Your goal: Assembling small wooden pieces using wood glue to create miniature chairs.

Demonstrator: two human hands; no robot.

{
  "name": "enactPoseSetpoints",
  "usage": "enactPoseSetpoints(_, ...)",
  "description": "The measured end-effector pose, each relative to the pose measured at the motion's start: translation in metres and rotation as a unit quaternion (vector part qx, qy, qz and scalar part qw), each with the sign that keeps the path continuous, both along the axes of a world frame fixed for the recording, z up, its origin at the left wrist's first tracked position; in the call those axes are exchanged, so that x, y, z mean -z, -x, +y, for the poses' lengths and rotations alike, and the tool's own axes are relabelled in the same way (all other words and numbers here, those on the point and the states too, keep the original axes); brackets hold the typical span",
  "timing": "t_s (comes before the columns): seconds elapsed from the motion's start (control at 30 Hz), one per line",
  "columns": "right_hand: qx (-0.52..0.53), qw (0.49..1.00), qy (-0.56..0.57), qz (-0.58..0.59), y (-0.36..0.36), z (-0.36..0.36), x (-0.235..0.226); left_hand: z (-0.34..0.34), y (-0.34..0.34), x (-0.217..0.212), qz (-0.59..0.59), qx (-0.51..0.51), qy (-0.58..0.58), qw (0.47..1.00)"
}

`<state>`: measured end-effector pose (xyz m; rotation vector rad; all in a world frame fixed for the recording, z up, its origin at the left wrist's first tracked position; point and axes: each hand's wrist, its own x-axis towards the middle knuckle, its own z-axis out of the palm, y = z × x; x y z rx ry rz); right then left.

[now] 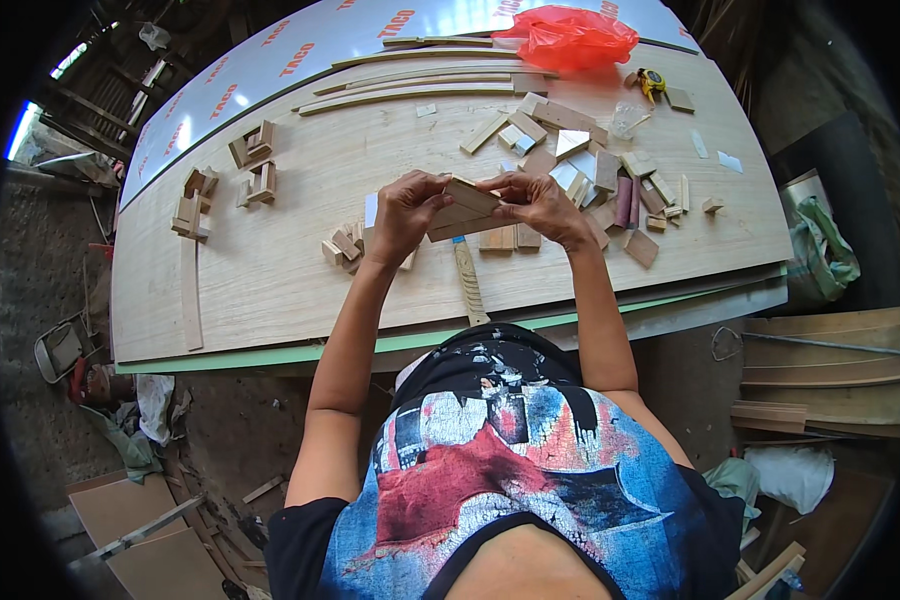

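Observation:
My left hand (406, 212) and my right hand (535, 203) are both closed on a small stack of flat wooden pieces (467, 207), held just above the wooden board (270, 270). The left hand grips its left end, the right hand its right end. Under the hands lie more wood blocks (502, 238) and a tool with a pale wooden handle (468, 281) that points toward me. A pile of cut wooden offcuts (600, 170) lies right of my right hand.
Small block groups (255, 150) (192, 205) sit at the board's left. Long thin strips (410, 92) lie at the back, by a red plastic bag (566, 38) and a yellow tape measure (652, 82). Stacked boards (830, 365) lie at the right on the floor.

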<state>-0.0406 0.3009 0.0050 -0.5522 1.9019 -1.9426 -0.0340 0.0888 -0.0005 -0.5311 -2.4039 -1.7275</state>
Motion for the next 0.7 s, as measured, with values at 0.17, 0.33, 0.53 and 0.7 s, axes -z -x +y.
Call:
enactPoseSetpoints(0.17, -0.002, 1.000, -0.004, 0.010, 0.000, 0.000, -0.001, 0.004, -0.002, -0.003, -0.026, -0.014, -0.026, 0.999)
enactPoseSetpoints(0.33, 0.055, 0.998, -0.040, 0.017, -0.005, 0.001, -0.008, 0.010, -0.004, -0.018, -0.053, -0.021, -0.060, 0.997)
enactPoseSetpoints(0.53, 0.037, 0.998, -0.051, 0.022, -0.005, 0.001, -0.001, 0.006, -0.005, -0.022, -0.048, 0.016, 0.038, 0.998)
enactPoseSetpoints(0.7, 0.040, 0.998, -0.056, 0.012, -0.009, -0.001, -0.003, 0.003, -0.006, -0.023, -0.021, 0.038, 0.100, 0.994)
